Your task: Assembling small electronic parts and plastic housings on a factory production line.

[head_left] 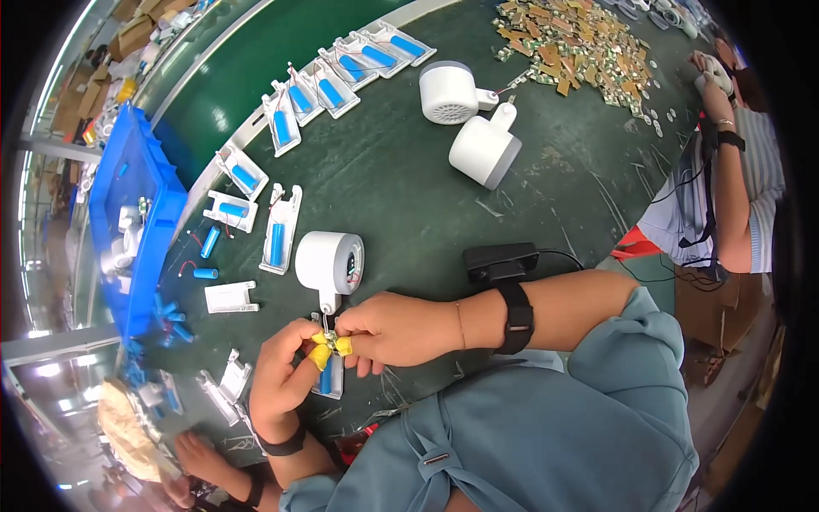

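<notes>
My left hand point(286, 365) and my right hand point(394, 329) meet at the near side of the bench, yellow covers on some fingertips. Between these fingertips both hands pinch a small circuit board point(331, 340), partly covered by the fingers. Thin wires run from it toward the stem of a white round fan-like head point(321, 261), which lies just beyond my hands with its grey-rimmed opening to the right. Beneath my hands is a white casing half point(339, 386) with a blue cylindrical battery point(326, 381) in it.
Several white casings with blue batteries point(277, 244) line the left and far side. Two more white heads point(450, 92) lie beyond, near a heap of circuit boards point(580, 51). A blue bin point(162, 247) stands left, a black box point(502, 261) right. Co-workers' hands point(203, 456) show at both sides.
</notes>
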`<state>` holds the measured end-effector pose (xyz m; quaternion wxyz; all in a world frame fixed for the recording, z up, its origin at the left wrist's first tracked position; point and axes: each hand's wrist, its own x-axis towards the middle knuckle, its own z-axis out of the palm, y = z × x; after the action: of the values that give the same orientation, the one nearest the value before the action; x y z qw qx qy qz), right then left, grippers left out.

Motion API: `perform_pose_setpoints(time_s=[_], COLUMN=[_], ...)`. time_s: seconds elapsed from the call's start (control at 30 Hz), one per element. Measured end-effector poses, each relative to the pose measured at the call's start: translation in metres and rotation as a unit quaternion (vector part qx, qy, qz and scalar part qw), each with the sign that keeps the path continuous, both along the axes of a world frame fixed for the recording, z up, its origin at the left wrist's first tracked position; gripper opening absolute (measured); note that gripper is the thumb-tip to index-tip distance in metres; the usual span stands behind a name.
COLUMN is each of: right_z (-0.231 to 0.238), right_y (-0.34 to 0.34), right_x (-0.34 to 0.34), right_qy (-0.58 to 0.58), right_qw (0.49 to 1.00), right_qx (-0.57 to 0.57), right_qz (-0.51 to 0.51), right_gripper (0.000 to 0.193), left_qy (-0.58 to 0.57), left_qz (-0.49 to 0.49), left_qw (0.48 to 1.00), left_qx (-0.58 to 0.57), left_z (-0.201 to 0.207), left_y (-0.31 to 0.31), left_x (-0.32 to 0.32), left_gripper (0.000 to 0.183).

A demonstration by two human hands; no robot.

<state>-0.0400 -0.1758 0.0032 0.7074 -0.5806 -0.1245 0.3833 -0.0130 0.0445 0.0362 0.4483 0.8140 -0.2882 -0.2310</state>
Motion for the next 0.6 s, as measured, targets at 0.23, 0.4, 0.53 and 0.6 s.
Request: perform_pose_setpoints(time_s=[0.23,0.4,0.53,0.6], right_z=[0.0,0.016,0.015,0.017], right_y=[-0.019,-0.03,-0.031,-0.029], right_x=[0.015,0.029,0.028,0.026], right_qy=[0.007,0.001,-0.005,-0.016], right_qw=[0.993,0.984,0.979,0.973], right_qx=[-0.037,-0.084,-0.076,-0.084], right_qz=[0.116,0.157,0.188,0.213], right_gripper=[0.023,0.024,0.025,0.024], left_qy=[-0.01,0.023,0.167,0.234], left_qz=[-0.01,-0.001,0.074,0.162], left_qw=[1.0,0.999,0.964,0.918], left_qx=[-0.008,-0.032,-0.194,-0.274], left_z=[0.0,0.003,0.004,0.018], left_y=[0.005,0.011,0.01,0.011], left_x=[0.004,0.002,-0.008,-0.016], left_gripper=[0.028,0.032,0.021,0.018])
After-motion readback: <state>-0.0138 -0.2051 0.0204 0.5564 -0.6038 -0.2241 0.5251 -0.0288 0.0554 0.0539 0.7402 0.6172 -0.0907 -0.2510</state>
